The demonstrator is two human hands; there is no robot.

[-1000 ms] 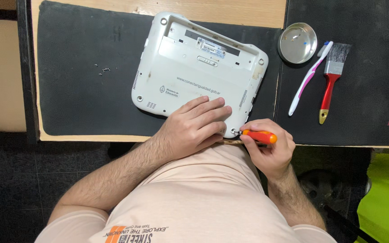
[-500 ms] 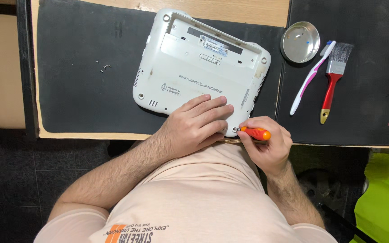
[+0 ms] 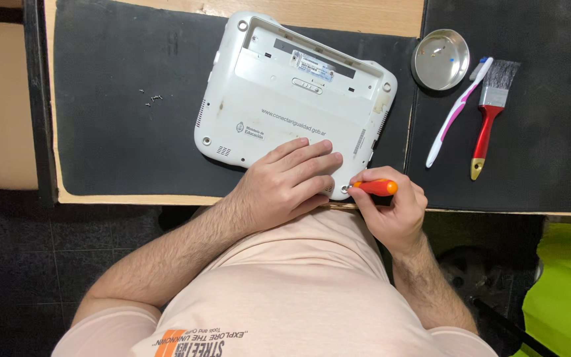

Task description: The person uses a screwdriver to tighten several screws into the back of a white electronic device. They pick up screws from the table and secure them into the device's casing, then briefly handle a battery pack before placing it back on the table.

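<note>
A white laptop (image 3: 285, 92) lies bottom side up on a black mat (image 3: 120, 112). My left hand (image 3: 289, 182) rests flat on its near right corner, fingers spread, holding it down. Just to the right, my right hand (image 3: 394, 211) grips an orange-handled screwdriver (image 3: 375, 188). The screwdriver's tip meets a screw hole at the laptop's near right corner.
A round metal dish (image 3: 440, 59) with a few small parts sits at the back right. Beside it lie a white and pink toothbrush (image 3: 457, 112) and a red-handled paintbrush (image 3: 488, 112) on a second black mat (image 3: 550, 99). Tiny screws (image 3: 150, 99) lie on the left mat. The table's wooden edge (image 3: 133, 198) runs just before my body.
The screwdriver handle has shifted slightly in my right hand's fingers at the same corner. My left hand stays pressed on the laptop.
</note>
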